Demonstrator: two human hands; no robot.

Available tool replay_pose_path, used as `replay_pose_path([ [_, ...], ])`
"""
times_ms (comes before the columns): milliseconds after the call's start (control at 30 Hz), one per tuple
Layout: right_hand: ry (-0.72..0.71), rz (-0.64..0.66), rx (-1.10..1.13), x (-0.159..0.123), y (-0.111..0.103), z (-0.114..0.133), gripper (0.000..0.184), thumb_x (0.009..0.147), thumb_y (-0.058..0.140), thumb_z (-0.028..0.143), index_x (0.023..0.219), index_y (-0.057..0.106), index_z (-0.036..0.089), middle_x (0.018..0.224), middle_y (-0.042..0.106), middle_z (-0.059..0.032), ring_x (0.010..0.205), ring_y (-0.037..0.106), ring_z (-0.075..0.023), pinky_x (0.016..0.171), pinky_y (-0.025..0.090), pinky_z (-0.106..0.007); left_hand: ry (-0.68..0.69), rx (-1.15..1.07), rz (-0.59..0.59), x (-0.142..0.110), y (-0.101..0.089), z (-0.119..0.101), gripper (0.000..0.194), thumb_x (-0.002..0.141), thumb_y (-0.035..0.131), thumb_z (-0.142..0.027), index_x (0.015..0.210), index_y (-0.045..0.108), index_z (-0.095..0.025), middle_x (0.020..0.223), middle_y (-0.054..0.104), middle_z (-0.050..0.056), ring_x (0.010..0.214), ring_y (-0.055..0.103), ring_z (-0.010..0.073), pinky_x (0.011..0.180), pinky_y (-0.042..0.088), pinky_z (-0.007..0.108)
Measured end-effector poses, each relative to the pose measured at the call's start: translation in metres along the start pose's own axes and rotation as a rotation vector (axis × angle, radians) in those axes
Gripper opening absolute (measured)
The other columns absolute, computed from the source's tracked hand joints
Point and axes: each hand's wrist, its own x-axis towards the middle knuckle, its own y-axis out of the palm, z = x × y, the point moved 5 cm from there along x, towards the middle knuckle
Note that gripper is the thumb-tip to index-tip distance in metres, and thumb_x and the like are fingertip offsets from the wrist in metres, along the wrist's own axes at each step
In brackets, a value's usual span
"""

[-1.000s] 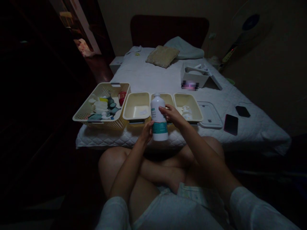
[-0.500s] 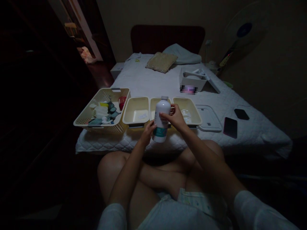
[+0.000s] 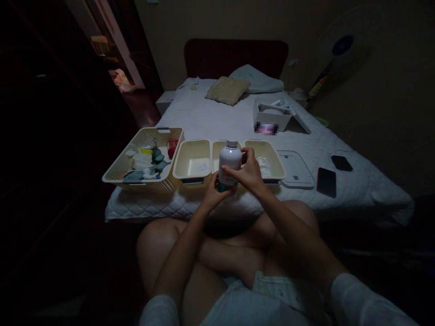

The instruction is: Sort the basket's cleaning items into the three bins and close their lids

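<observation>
A white bottle (image 3: 231, 156) with a pale cap and a teal band low on its label is held upright between my two hands. My left hand (image 3: 215, 191) wraps round its lower part, covering much of the teal band. On the right side, my right hand (image 3: 249, 170) grips the upper body, thumb across the front. Behind the bottle stand three cream bins: the left bin (image 3: 192, 156) has a small pale slip inside, the middle bin (image 3: 217, 149) is mostly hidden, and the right bin (image 3: 277, 160) holds some white items.
At left, a perforated basket (image 3: 117, 158) holds clothlike items and a red object. A flat lid (image 3: 294, 170), a phone (image 3: 326, 182) and a dark flat device (image 3: 341, 163) lie right. Farther back are an opened white box (image 3: 268, 118) and a beige cushion (image 3: 227, 89) on the bed.
My left hand has shifted from the bottle's side to wrap round its lower part. The bottle's top sits slightly lower in view, and my right hand has moved slightly left with it.
</observation>
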Motion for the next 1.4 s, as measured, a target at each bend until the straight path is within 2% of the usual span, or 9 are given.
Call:
replay_pose_path([
  [200,-0.007,0.041,0.110,-0.003,0.006,0.001,0.072,0.054,0.070,0.056,0.111,0.041,0.022,0.098,0.055,-0.0063,0.085,0.054,-0.0195,0.067,0.046,-0.032,-0.033,-0.064,-0.047,-0.003,0.001,-0.001,0.063,0.050,0.079,-0.030,0.108,0.055,-0.020,0.097,0.063,0.005,0.090,0.061,0.0222,0.074,0.048,0.030],
  [333,0.113,0.096,0.294,0.004,0.009,-0.008,0.066,0.061,0.064,0.058,0.113,0.043,0.022,0.096,0.054,-0.0050,0.085,0.055,-0.0179,0.068,0.049,-0.032,-0.122,-0.285,-0.044,-0.003,0.003,0.004,0.054,0.053,0.077,-0.037,0.100,0.058,-0.018,0.094,0.066,0.006,0.088,0.062,0.0223,0.077,0.049,0.032],
  [433,0.210,0.139,0.430,0.009,0.011,-0.018,0.059,0.062,0.062,0.057,0.107,0.047,0.022,0.092,0.055,-0.0031,0.080,0.056,-0.0160,0.067,0.051,-0.032,-0.207,-0.457,-0.048,-0.003,0.002,0.012,0.050,0.056,0.073,-0.042,0.097,0.060,-0.017,0.093,0.067,0.006,0.085,0.062,0.0211,0.077,0.049,0.033],
  [533,0.310,0.168,0.538,0.010,0.013,-0.028,0.053,0.063,0.064,0.054,0.101,0.050,0.022,0.091,0.056,-0.0024,0.077,0.058,-0.0149,0.065,0.051,-0.032,-0.231,-0.541,-0.058,-0.001,-0.001,0.017,0.050,0.056,0.073,-0.042,0.097,0.060,-0.017,0.094,0.067,0.005,0.085,0.062,0.0199,0.078,0.049,0.032],
  [667,0.371,0.200,0.604,0.008,0.015,-0.030,0.049,0.062,0.066,0.053,0.098,0.052,0.022,0.092,0.058,-0.0026,0.079,0.059,-0.0148,0.067,0.050,-0.030,-0.225,-0.530,-0.014,-0.001,-0.003,0.017,0.050,0.055,0.074,-0.038,0.098,0.061,-0.017,0.094,0.067,0.005,0.086,0.062,0.0199,0.078,0.049,0.031],
  [867,0.314,0.251,0.602,0.006,0.016,-0.020,0.049,0.060,0.068,0.054,0.095,0.053,0.023,0.095,0.060,-0.0027,0.087,0.057,-0.0163,0.072,0.048,-0.029,-0.272,-0.467,0.130,-0.006,0.006,0.013,0.053,0.053,0.077,-0.036,0.098,0.061,-0.014,0.094,0.067,0.006,0.088,0.061,0.0218,0.080,0.048,0.034],
  [1133,0.334,0.111,0.569,0.003,0.010,-0.034,0.050,0.055,0.070,0.053,0.090,0.052,0.022,0.083,0.059,-0.0010,0.073,0.056,-0.0143,0.063,0.046,-0.027,-0.269,-0.377,0.260,-0.009,0.013,0.005,0.058,0.055,0.077,-0.036,0.105,0.056,-0.015,0.103,0.065,0.007,0.096,0.059,0.0235,0.086,0.045,0.036],
  [1400,0.355,0.012,0.625,0.006,0.003,-0.038,0.045,0.060,0.064,0.055,0.086,0.052,0.020,0.077,0.059,-0.0003,0.068,0.056,-0.0141,0.057,0.044,-0.025,-0.271,-0.496,0.374,-0.007,0.016,0.005,0.065,0.058,0.076,-0.035,0.116,0.052,-0.018,0.120,0.057,0.010,0.112,0.051,0.0268,0.092,0.041,0.036],
])
